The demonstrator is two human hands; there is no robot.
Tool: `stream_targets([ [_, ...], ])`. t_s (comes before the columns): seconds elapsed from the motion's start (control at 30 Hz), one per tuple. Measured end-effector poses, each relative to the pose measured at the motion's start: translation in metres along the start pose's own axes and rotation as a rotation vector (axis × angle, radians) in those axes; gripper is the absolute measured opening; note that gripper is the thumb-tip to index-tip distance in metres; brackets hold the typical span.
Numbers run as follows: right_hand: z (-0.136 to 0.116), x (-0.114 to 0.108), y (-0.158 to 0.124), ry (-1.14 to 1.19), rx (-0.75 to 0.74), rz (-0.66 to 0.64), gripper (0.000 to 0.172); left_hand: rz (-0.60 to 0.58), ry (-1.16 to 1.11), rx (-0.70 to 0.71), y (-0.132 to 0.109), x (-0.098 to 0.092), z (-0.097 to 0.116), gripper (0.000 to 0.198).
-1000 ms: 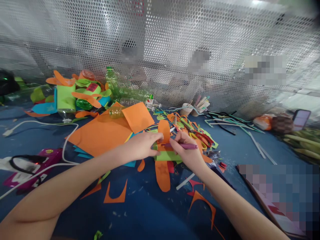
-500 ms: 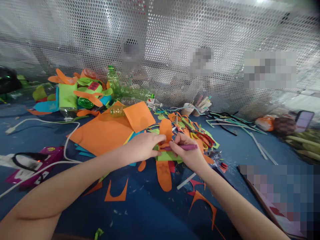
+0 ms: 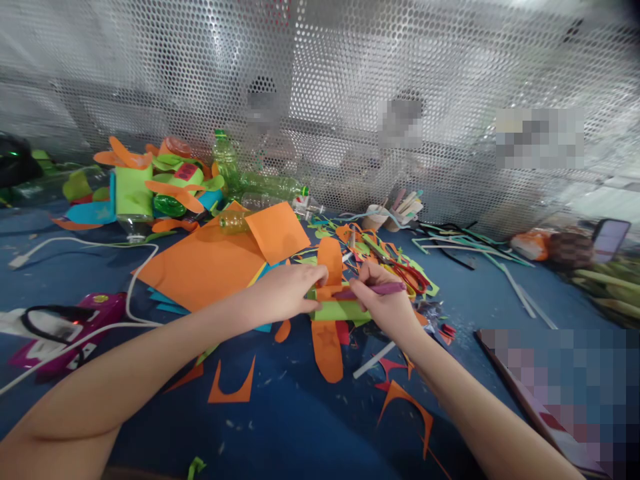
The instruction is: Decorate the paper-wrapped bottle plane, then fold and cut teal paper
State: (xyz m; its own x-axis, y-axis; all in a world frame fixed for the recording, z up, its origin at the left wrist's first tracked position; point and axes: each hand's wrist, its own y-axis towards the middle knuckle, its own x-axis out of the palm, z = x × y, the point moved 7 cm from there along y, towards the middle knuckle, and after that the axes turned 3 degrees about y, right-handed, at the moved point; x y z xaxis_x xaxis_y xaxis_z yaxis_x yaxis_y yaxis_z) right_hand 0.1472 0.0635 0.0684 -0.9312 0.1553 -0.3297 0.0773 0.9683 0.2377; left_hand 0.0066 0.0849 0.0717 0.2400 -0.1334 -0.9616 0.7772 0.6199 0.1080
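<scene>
No writing is legible. The left hand (image 3: 287, 293) pins an orange strip (image 3: 327, 303) onto a green piece (image 3: 336, 311); the right hand (image 3: 385, 303) grips a purple pen (image 3: 373, 289), seemingly tip-down.

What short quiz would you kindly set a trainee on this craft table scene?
1. True or false: the right hand holds a purple pen.
2. What does the left hand grip? A scissors; B the green roll; C a phone.
3. Fill in: the big paper sheet behind the left hand is coloured ____.
Key: 1 true; 2 B; 3 orange.
</scene>
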Motion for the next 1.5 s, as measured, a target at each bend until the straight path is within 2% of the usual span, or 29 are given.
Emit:
stream_targets([
  [0.23,0.002,-0.002,0.0,-0.017,0.008,0.036,0.024,-0.007,-0.011,-0.035,0.001,0.0,-0.003,0.021],
  [0.5,0.002,0.002,-0.002,-0.027,-0.024,0.059,0.026,-0.014,0.009,-0.006,0.0,-0.001,0.001,0.021],
  [0.83,0.005,0.009,-0.004,0.067,0.017,-0.002,0.027,0.003,0.043,0.003,0.0,0.001,0.002,0.025],
  [1.1,-0.002,-0.022,-0.003,-0.003,0.008,0.167,0.025,-0.016,0.026,0.01,-0.001,-0.003,0.004,0.023],
  [1.23,0.002,-0.028,0.002,-0.056,0.04,0.128,0.025,-0.015,0.026,0.003,-0.001,-0.003,0.004,0.021],
  [1.5,0.005,-0.021,0.004,-0.022,0.024,0.067,0.023,-0.037,0.016,-0.008,0.0,-0.003,0.005,0.02],
])
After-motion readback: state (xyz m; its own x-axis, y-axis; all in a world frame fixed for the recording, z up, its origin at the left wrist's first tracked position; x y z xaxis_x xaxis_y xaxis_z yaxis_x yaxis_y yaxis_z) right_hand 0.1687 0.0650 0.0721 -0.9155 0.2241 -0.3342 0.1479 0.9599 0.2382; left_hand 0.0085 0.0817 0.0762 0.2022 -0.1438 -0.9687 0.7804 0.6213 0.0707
